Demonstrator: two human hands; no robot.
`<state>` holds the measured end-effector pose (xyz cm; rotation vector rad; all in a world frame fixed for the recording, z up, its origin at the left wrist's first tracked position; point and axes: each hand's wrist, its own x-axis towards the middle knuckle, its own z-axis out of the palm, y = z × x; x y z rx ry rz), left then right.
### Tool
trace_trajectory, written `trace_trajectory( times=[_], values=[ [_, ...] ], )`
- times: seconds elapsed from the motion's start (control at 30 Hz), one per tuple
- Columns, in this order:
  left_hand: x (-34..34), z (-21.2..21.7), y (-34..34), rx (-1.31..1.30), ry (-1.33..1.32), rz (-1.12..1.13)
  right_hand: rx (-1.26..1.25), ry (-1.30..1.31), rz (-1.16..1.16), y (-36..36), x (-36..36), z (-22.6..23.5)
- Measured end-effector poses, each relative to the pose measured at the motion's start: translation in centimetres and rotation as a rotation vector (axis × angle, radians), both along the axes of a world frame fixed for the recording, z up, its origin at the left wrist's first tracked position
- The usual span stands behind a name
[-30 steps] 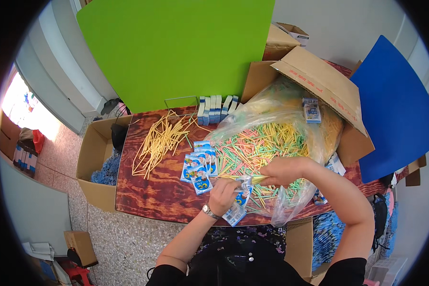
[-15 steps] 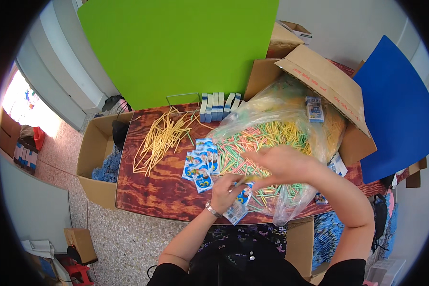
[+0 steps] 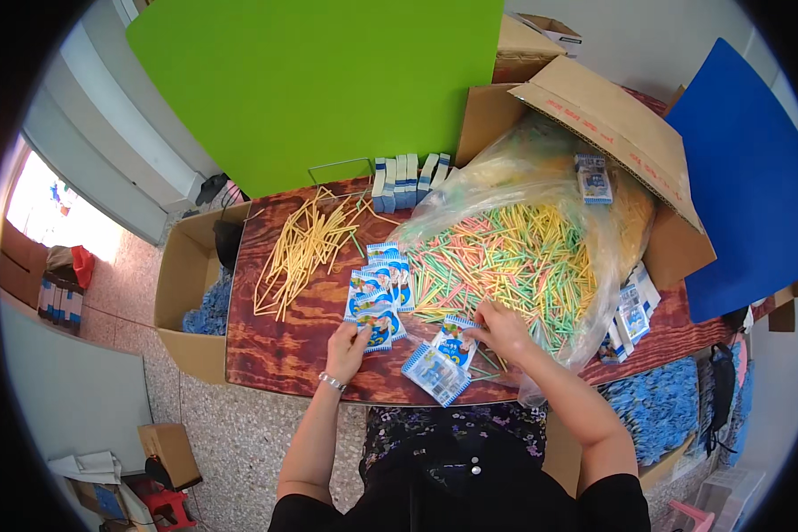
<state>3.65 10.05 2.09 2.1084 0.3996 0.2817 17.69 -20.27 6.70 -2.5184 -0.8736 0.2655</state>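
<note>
On the patterned red-brown table (image 3: 293, 363), my left hand (image 3: 344, 353) pinches the lower left edge of a blue-and-white packet (image 3: 379, 332). That packet lies at the near end of an overlapping group of similar packets (image 3: 372, 285). To the right, the thumb and fingers of my right hand (image 3: 505, 333) are closed at the edge of another small packet (image 3: 455, 341). This one partly overlaps a packet with a clear, printed side (image 3: 437, 374). Beyond my right hand, a heap of pink, green and yellow thin sticks (image 3: 505, 257) spills from a clear plastic bag (image 3: 605, 266).
Yellow sticks (image 3: 306, 248) lie loose at left, near a row of blue-and-white bundles (image 3: 408, 182). An open carton (image 3: 612, 111) stands behind the bag. More packets (image 3: 629, 315) rest at right. Cartons of blue material (image 3: 206, 306) flank the table; a green panel (image 3: 328, 80) stands behind.
My left hand has moved left, from the near middle to the packet group. The right hand has come down from above the sticks to the packet edge. The whole view has shifted slightly.
</note>
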Motion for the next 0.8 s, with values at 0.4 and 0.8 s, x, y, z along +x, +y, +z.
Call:
trace_trajectory(
  times=[0.4,0.8],
  values=[
    [3.0,7.9,-9.5,0.103,-0.240,-0.292,0.301,-0.248,0.140,-0.7,-2.3,5.8],
    [4.0,7.4,-13.8,-0.483,0.112,-0.445,0.404,0.043,0.141,-2.4,-2.2,7.4]
  ],
)
